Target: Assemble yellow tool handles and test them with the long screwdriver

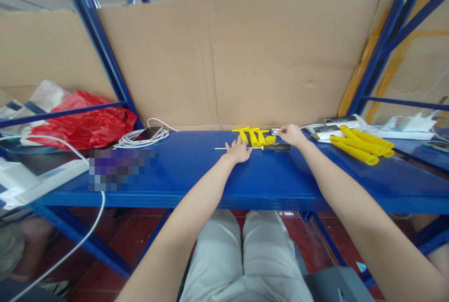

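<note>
My left hand (239, 151) rests on the blue shelf with its fingers spread, over the shaft of a screwdriver with a black and yellow handle (278, 147). Just beyond its fingertips lie several yellow T-shaped pieces (252, 136) in a row, with a short yellow piece (270, 140) at their right end. My right hand (291, 134) is behind the screwdriver handle, its fingers drawn together beside small silvery parts (274, 131). What those fingers pinch, if anything, is too small to make out.
Yellow tubes (363, 145) lie piled at the right, by small black-and-white boxes (328, 131). A coiled white cable (142, 138), red plastic bag (84, 117) and white power strip (56, 178) occupy the left. A cardboard sheet (280, 59) stands along the back between blue posts.
</note>
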### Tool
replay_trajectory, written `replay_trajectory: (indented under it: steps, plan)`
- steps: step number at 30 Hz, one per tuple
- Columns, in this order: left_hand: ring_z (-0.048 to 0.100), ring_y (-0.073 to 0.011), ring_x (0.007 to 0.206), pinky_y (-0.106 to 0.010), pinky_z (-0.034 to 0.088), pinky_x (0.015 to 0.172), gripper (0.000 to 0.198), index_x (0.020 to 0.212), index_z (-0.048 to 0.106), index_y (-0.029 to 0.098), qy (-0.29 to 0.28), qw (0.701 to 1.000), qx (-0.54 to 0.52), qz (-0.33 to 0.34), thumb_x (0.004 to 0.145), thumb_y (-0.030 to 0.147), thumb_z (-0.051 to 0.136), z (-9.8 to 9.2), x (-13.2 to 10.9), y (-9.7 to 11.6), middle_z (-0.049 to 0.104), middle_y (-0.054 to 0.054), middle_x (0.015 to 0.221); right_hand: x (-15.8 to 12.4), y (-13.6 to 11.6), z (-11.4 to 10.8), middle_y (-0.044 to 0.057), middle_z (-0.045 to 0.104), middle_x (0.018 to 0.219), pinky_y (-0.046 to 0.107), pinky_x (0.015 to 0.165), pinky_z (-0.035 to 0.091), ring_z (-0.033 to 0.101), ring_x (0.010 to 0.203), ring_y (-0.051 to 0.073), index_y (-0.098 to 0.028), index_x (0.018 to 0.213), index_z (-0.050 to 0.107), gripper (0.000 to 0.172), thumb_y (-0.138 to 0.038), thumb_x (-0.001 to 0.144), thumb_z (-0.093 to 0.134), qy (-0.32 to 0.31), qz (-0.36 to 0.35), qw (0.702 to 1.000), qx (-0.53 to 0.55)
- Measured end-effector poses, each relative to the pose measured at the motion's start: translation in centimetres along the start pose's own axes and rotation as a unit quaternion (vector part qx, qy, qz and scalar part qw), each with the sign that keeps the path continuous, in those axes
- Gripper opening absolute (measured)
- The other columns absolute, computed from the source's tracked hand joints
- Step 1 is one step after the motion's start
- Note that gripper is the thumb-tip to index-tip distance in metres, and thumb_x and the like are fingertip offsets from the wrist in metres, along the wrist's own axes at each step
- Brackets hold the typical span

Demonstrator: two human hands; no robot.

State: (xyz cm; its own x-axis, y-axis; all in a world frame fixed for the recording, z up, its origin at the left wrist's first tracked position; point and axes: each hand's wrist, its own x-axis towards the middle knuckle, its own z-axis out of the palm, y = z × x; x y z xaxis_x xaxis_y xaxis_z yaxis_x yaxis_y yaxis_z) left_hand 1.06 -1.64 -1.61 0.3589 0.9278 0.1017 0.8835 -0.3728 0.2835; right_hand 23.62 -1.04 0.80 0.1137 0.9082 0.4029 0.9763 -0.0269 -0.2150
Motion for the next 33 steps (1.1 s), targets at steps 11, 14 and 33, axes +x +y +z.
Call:
replay_trajectory:
  steps: [11, 14, 33]
  plan:
    - [0.048, -0.0321, 0.137, -0.054, 0.034, 0.115, 0.039, 0.132, 0.061, 0.016, 0.106, 0.994, 0.004, -0.028, 0.101, 0.025, 0.039, -1.0, 0.8, -1.2, 0.043, -0.017, 0.155, -0.2, -1.0, 0.1, 0.01, 0.078, 0.096, 0.025, 0.082, 0.05, 0.072, 0.092, 0.023, -0.016, 0.092, 0.079, 0.025, -0.015, 0.087, 0.054, -0.002, -0.039, 0.999, 0.016]
    - [0.058, -0.0257, 0.128, -0.038, 0.042, 0.112, 0.035, 0.124, 0.065, 0.014, 0.155, 0.987, -0.003, -0.032, 0.1, 0.02, 0.041, -1.0, 1.0, -1.0, 0.057, -0.016, 0.143, 0.1, -0.9, 0.5, 0.01, 0.078, 0.093, 0.025, 0.081, 0.05, 0.072, 0.09, 0.022, -0.016, 0.086, 0.078, 0.023, -0.013, 0.085, 0.056, 0.001, -0.049, 0.998, 0.05]
    - [0.057, -0.0264, 0.131, -0.04, 0.045, 0.11, 0.009, 0.08, 0.065, 0.018, 0.169, 0.923, -0.117, 0.326, 0.087, 0.021, 0.062, 0.2, 0.2, 0.9, 0.042, -0.013, 0.156, -0.3, -3.1, -0.7, -0.002, 0.057, 0.059, 0.016, 0.045, 0.044, 0.051, 0.044, 0.008, -0.019, 0.083, 0.053, 0.022, -0.029, 0.101, 0.046, -0.037, 0.214, 0.656, 0.723]
